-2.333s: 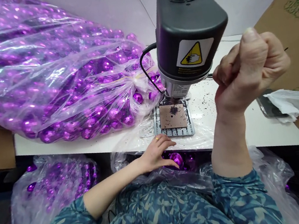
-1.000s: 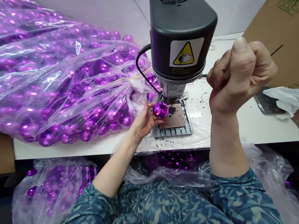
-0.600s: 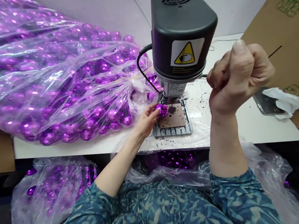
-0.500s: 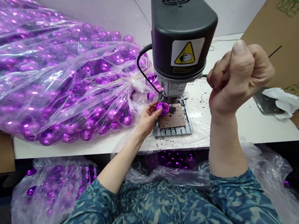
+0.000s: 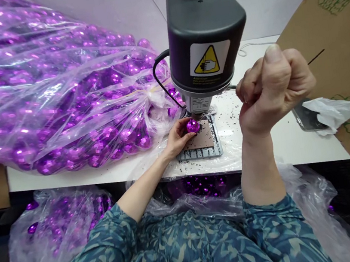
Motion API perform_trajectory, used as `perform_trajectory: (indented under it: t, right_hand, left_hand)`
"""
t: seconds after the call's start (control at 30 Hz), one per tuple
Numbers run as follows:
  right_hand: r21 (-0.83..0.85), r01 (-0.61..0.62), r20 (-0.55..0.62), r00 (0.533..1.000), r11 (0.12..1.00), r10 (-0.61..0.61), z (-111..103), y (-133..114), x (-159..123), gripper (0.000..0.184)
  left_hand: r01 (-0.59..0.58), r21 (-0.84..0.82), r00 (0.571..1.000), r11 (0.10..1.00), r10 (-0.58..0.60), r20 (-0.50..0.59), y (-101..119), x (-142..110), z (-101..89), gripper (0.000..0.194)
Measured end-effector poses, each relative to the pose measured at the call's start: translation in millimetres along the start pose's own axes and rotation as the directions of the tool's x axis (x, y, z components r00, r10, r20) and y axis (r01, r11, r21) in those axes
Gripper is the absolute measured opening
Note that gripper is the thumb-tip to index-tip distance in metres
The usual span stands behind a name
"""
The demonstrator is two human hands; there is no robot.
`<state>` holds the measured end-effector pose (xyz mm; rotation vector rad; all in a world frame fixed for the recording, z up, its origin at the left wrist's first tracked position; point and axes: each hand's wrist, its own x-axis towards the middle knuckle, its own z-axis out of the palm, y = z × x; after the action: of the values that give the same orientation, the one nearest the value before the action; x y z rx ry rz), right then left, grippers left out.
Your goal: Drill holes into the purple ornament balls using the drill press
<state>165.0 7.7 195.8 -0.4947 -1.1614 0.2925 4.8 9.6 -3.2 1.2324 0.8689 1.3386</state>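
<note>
My left hand [image 5: 179, 137] pinches a shiny purple faceted ball [image 5: 193, 125] between thumb and fingers. It holds the ball under the chuck of a black bench drill press [image 5: 207, 35], over a brown board [image 5: 206, 137] on the grey slotted base [image 5: 218, 146]. Whether the drill bit touches the ball is hidden. To the right of the drill head, my right hand [image 5: 272, 84] is raised in a fist around the drill press lever [image 5: 316, 57]; thin dark rod shows on both sides of the fist. Dark shavings lie scattered on the board and base.
A big clear bag of purple balls [image 5: 60, 99] fills the left of the white table [image 5: 262, 149]. On the right are a phone [image 5: 305, 119], a crumpled tissue [image 5: 331, 111] and a cardboard box [image 5: 328, 40]. Another plastic bag [image 5: 57, 221] with purple balls sits below the table edge.
My left hand has shifted the ball slightly right over the board, to beneath the chuck. My right fist stays beside the drill head. The whole view has shifted a little.
</note>
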Motion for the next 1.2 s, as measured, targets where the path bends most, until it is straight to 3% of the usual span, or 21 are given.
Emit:
perform_trajectory:
  t: [0.2, 0.47, 0.73, 1.07, 1.2]
  right_hand:
    - [0.077, 0.018, -0.012, 1.0, 0.997, -0.017, 1, 3, 1, 0.051]
    - [0.01, 0.027, -0.003, 1.0, 1.0, -0.027, 1, 2, 0, 0.052]
    - [-0.04, 0.004, -0.005, 1.0, 0.999, -0.004, 1, -2, -1, 0.059]
    - [-0.093, 0.003, 0.022, 1.0, 0.996, -0.001, -1, -2, -2, 0.055]
    - [-0.026, 0.025, 0.005, 1.0, 0.999, -0.025, -1, 1, -2, 0.054]
  left_hand:
    - [-0.081, 0.099, 0.995, 0.992, 0.075, 0.061, 3, -2, -0.7, 0.06]
    - [-0.045, 0.142, 0.998, 0.989, 0.037, 0.054, 4, -7, 1.4, 0.055]
    - [-0.043, 0.082, 0.999, 0.996, 0.045, -0.022, 8, -8, 1.5, 0.069]
    - [0.021, 0.147, 0.999, 0.989, -0.028, 0.044, 20, 0, -5.7, 0.061]
    - [0.045, 0.143, 0.998, 0.989, -0.05, 0.029, 21, 1, -8.2, 0.063]
